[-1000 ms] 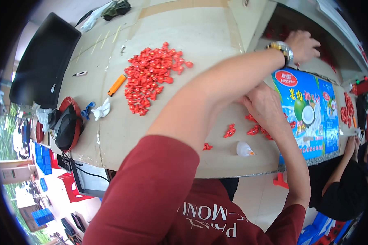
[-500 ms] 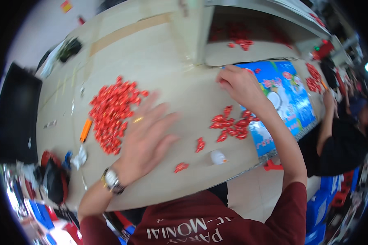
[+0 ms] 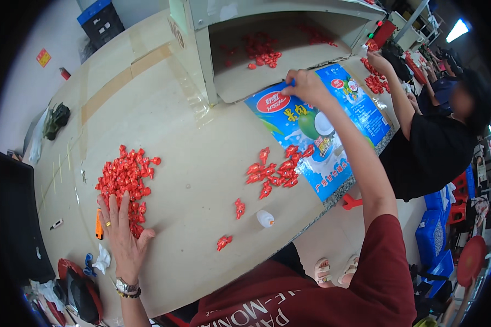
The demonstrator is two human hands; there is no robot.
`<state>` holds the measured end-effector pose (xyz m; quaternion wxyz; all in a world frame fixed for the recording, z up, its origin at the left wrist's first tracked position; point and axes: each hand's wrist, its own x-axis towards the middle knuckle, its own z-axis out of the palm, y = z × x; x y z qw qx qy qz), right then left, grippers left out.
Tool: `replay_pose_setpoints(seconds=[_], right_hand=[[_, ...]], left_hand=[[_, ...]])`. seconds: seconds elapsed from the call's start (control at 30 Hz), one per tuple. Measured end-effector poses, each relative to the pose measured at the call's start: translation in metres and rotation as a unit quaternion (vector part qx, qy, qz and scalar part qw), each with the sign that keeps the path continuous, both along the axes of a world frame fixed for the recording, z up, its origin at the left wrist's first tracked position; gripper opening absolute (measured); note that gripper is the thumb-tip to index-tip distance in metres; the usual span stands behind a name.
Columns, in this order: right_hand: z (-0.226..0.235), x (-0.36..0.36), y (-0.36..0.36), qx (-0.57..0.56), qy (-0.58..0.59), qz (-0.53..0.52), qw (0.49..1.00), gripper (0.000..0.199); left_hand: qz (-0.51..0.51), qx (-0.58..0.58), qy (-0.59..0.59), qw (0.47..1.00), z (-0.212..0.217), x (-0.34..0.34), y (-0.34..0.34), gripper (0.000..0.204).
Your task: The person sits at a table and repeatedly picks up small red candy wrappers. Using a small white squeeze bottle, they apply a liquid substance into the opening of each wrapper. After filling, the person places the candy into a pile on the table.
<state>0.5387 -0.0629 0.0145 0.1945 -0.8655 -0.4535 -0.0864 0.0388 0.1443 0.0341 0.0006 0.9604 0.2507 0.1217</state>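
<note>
Nearest on the smooth beige counter [image 3: 202, 163], the left hand [image 3: 123, 234] lies flat, palm down, fingers [image 3: 112, 210] spread wide, their tips resting on the near edge of the big pile of red wrapped candies [image 3: 126, 177], crinkly twists of glossy foil heaped at the left. Just left of the hand lies a slim orange marker [image 3: 99, 226]. To the right, near the counter's edge, a small white rounded bottle [image 3: 265, 219] lies beside stray candies, and a smaller cluster of red candies [image 3: 275, 171] sits partly on a glossy blue printed bag [image 3: 333, 125], flat and rectangular. Farther off, the right hand [image 3: 305, 87] pinches the bag's far edge, fingers pressed together, just before the open-fronted cardboard box [image 3: 240, 49] holding more red candies.
</note>
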Motion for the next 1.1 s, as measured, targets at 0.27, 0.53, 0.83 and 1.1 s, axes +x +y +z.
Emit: replay_pose_setpoints(seconds=[0.27,0.53,0.83,1.1], right_hand=[[0.009,0.015,0.046,0.048,0.029,0.008,0.998,0.007],[-0.019,0.038,0.101,0.053,-0.062,-0.017,0.997,0.058],[-0.038,0.059,0.129,-0.1,-0.111,-0.037,0.988,0.064],[-0.016,0.073,0.131,-0.136,-0.061,-0.108,0.983,0.066]], left_hand=[[0.002,0.016,0.063,0.998,-0.012,0.019,0.019,0.096],[-0.02,-0.024,0.032,0.999,-0.002,0.041,0.027,0.091],[-0.051,-0.055,0.04,0.996,-0.001,0.041,0.03,0.082],[-0.079,-0.026,0.066,0.994,-0.004,0.05,0.025,0.077]])
